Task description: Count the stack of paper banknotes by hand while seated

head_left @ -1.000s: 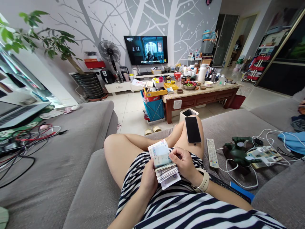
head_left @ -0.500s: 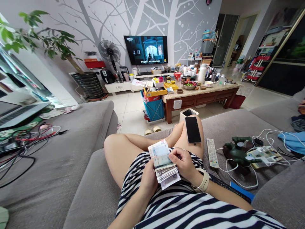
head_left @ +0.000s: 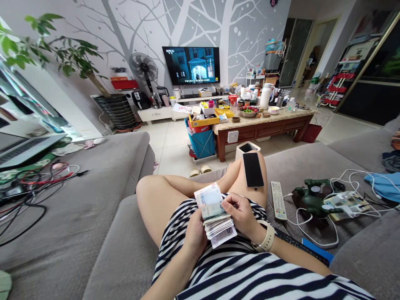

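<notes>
Centrally, over a navy-and-white striped fabric garment, a thick bundle of pale paper banknotes, right hand pinching its right edge, left hand clasping its left side, greenish fold midway, layered whitish edges, purplish note lowest.

There is one banknote bundle, one phone and one remote.

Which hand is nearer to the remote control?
Right. The right hand, at the right edge of the banknotes, is just left of the remote control; the left hand is farther left, holding the banknotes' other side.
</notes>
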Available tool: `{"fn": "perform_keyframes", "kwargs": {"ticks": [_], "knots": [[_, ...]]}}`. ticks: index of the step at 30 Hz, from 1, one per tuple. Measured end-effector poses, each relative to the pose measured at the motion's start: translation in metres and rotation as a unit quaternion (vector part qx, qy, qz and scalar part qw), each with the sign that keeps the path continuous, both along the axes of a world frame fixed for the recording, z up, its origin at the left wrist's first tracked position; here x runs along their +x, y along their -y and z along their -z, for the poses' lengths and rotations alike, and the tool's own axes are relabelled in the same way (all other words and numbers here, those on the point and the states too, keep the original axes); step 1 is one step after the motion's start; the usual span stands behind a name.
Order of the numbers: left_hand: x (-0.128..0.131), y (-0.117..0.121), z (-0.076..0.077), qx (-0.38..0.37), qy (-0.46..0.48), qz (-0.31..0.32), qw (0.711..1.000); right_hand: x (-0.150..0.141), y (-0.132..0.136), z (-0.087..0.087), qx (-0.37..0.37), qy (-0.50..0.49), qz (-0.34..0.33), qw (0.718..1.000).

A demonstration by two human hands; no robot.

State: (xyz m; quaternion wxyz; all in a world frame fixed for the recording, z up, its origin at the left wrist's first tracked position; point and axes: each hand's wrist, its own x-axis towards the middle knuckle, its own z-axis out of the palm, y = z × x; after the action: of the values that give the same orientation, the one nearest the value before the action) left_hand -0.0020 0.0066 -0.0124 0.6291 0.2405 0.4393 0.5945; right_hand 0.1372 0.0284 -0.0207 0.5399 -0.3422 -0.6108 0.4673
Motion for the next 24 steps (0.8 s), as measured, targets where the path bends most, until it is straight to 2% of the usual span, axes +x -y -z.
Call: {"fn": "perform_keyframes", "kwargs": {"ticks": [4,10,17,21,24], "knots": [[0.001,0.001,-0.004,-0.011,-0.011,-0.014,1.0,0.0,0.0,0.0,-0.003,-0.007,-0.005,1.0],[0.002,0.0,-0.004,-0.048,0.064,-0.009,0.997,0.0,0.0,0.001,-0.008,-0.022,-0.019,1.0],[0.001,0.001,-0.004,-0.034,0.03,-0.012,0.999,0.001,-0.003,0.001,-0.009,-0.046,-0.03,0.998],[-0.001,0.001,0.0,-0.034,0.015,-0.014,0.999,-0.001,-0.008,0.005,-0.026,-0.057,-0.002,0.998],[-0.002,0.0,0.001,-0.003,0.026,0.025,0.999,-0.002,-0.012,0.009,-0.063,-0.051,0.033,0.996]]}}
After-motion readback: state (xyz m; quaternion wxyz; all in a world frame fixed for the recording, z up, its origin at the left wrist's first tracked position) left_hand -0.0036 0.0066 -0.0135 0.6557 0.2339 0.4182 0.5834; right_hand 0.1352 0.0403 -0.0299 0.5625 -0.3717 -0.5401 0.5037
